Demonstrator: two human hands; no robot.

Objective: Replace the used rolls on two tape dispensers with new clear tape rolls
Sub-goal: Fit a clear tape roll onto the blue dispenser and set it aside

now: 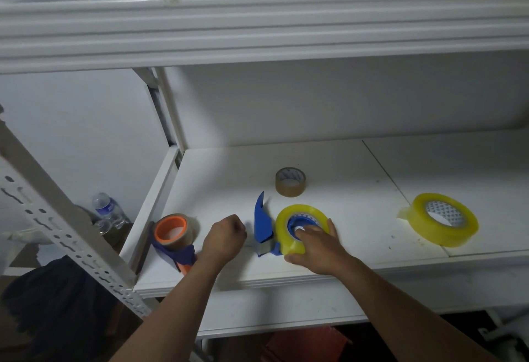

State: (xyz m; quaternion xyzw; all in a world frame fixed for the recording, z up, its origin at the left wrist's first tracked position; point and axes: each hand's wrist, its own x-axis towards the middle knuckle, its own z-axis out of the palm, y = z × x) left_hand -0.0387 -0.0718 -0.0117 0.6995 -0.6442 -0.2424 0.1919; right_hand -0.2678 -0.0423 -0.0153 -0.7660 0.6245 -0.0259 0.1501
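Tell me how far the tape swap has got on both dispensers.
Done: a small brown roll, apparently a used one, lies loose behind the blue dispenser. In hand: the right hand presses a new yellowish clear roll onto that dispenser's hub; the left hand is curled beside it, holding nothing visible. Left: the orange-hubbed dispenser still carries a brown roll, and the second new roll waits on the shelf.

– Where's the blue plastic tape dispenser (264, 228)?
– Lying flat, a yellowish clear tape roll (303, 228) seated on its hub.
– Others?
– Spare yellowish roll (445, 220) right of it; orange-hubbed dispenser (174, 237) left; small brownish roll (290, 182) behind.
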